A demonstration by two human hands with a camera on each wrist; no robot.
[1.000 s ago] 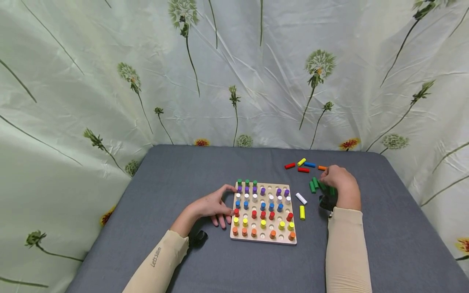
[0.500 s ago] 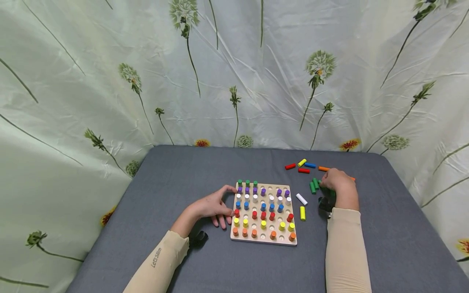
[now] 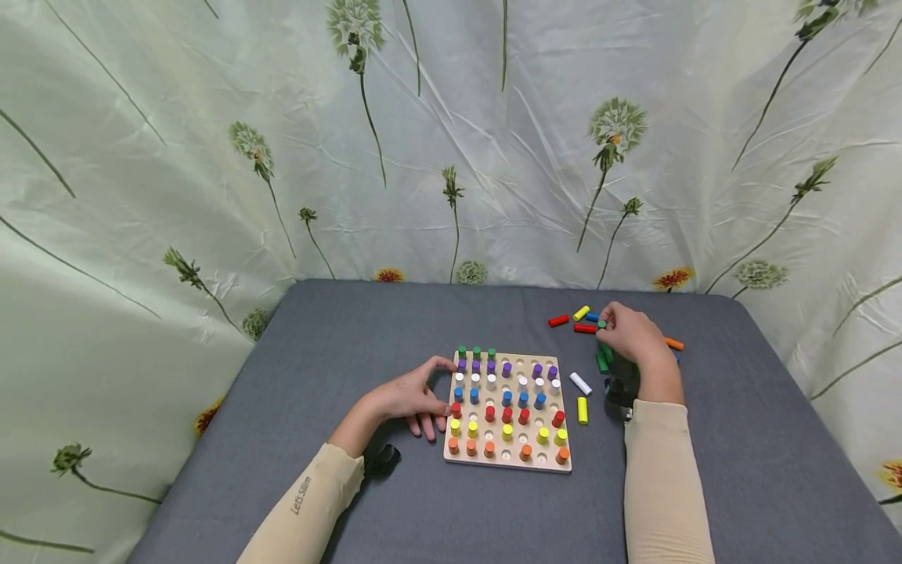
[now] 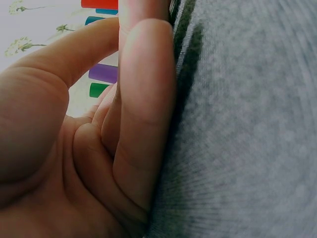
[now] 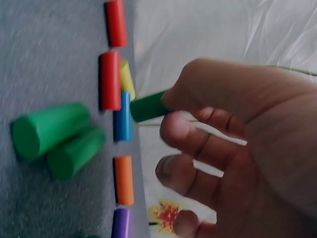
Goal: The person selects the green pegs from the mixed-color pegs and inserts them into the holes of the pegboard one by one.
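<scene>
A wooden pegboard (image 3: 520, 361) with rows of coloured pegs lies on the table. My left hand (image 3: 409, 395) is at its left edge, two digits touching the edge near the purple and red rows. Its other fingers lie low beside the board. In the left wrist view the left hand (image 4: 84, 134) partly hides the pegs. Between thumb and index finger, my right hand (image 3: 634, 333) pinches a green peg (image 5: 149, 106), raised above the loose pegs. Below that hand lie other green pegs (image 5: 49, 130), partly hidden in the head view.
Beyond the board's far right corner are loose red pegs (image 3: 558, 320), a yellow peg (image 3: 581, 313) and a blue peg (image 3: 593, 317). An orange peg (image 3: 674, 343) lies right of my right hand. A white peg (image 3: 581, 383) and another yellow peg (image 3: 582, 410) sit beside the board.
My right hand has picked a green peg from the loose group and moved it up and to the left. The left hand and the pegboard stay where they were.
</scene>
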